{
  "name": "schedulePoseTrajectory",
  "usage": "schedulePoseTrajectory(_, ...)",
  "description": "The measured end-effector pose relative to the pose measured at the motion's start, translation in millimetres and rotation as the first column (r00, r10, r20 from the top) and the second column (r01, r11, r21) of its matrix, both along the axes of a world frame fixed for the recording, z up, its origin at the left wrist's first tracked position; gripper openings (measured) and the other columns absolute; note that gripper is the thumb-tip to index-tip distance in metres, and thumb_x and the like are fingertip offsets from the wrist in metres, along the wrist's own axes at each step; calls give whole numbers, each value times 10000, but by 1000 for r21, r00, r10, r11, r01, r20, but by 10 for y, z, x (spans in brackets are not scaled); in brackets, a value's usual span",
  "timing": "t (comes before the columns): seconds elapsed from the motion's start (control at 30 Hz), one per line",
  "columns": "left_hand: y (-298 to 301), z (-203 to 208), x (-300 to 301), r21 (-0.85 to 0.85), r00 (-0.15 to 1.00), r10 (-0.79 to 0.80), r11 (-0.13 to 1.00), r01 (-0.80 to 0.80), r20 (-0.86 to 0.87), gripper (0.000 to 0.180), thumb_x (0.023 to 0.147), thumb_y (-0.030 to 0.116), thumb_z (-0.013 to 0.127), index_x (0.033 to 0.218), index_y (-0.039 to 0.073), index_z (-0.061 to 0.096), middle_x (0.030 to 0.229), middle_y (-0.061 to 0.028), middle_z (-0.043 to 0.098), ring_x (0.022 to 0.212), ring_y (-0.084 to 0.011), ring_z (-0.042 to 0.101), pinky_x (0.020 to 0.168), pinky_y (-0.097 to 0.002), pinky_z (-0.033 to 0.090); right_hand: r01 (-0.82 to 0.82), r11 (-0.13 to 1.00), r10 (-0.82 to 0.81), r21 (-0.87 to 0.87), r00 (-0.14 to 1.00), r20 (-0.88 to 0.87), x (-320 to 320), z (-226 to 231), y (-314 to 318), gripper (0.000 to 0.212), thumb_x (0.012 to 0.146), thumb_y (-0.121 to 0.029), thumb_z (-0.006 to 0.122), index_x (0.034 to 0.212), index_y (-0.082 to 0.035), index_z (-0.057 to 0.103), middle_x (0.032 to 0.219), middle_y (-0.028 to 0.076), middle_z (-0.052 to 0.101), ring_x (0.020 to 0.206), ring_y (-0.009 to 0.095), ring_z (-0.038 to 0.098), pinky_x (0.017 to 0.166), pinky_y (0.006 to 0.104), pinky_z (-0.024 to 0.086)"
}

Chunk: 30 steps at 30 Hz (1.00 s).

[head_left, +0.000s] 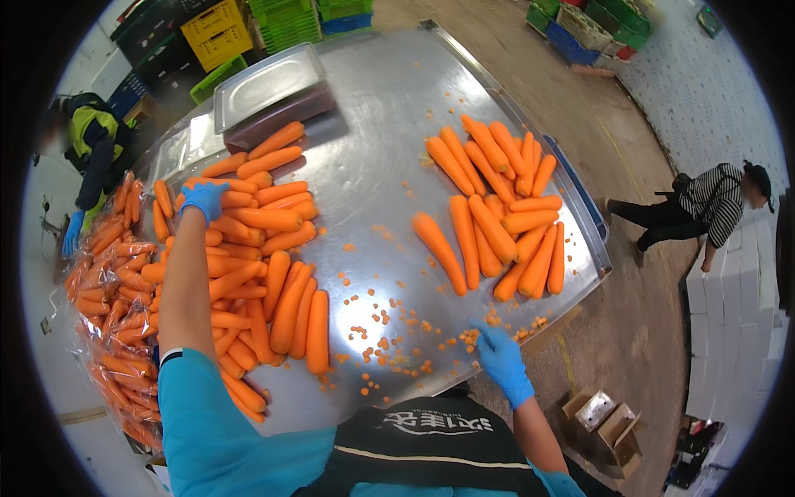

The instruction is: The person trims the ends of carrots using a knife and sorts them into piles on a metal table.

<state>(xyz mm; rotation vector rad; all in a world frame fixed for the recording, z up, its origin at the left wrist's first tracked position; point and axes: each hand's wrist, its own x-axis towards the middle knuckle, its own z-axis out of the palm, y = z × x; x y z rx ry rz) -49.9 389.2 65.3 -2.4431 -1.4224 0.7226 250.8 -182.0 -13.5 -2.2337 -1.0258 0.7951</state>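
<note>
Left blue-gloved hand (205, 199) rests on tapered orange carrots (269, 219), upper left; right blue-gloved hand (502, 358), lower right; both grips indeterminable; a hasty pull could roll stacked carrots.

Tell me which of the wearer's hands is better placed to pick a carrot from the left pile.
Probably the left hand: its gloved fingers are already over the left carrot pile. The right hand is across the table, beside small orange bits.

Bright light, pale glare on the metal table (364, 166), fisheye-warped edges.
</note>
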Motion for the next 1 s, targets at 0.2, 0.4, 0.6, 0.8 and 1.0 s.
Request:
schedulePoseTrajectory(0.2,-1357,-549,1456,275,378,-661,667,693,649,431,736,66,665,1159,145,637,1182,-110,580,1114,-320,548,884,-441,459,50,957,-71,287,996,62,432,-72,621,434,934,-39,504,1353,-135,559,1042,148,630,921,234,637,852,352,496)
schedulePoseTrajectory(0.4,-2803,-1236,2814,188,56,-675,283,941,735,682,735,85,705,1373,215,502,1461,-181,421,1366,-402,378,1044,-568,372,-68,887,-13,456,985,172,506,-166,578,471,915,-39,543,1374,-144,532,1088,169,631,943,322,626,868,396,500)
schedulePoseTrajectory(0.6,-2946,-1272,2988,116,260,-822,364,924,506,512,661,125,731,1156,160,606,1136,-125,552,1204,-356,467,1075,-559,280,181,958,-175,221,983,-45,393,-338,-110,437,935,-187,557,1371,-192,540,1082,174,628,963,333,627,840,399,504)
schedulePoseTrajectory(0.8,-3135,-1306,2615,-128,307,-691,299,946,655,332,696,221,724,1012,141,664,934,-115,624,976,-344,574,944,-471,408,226,918,-202,325,974,-108,161,-606,-438,406,920,-141,535,1324,-126,570,1092,201,634,987,351,631,884,398,500)
schedulePoseTrajectory(1.0,-3424,-638,2126,-644,375,542,481,595,752,366,848,210,643,1166,29,631,994,-159,658,1023,-279,620,909,-413,504,253,902,-130,349,932,-340,138,-426,-289,335,976,-180,547,1289,-78,612,1189,103,666,1002,162,636,899,314,502)
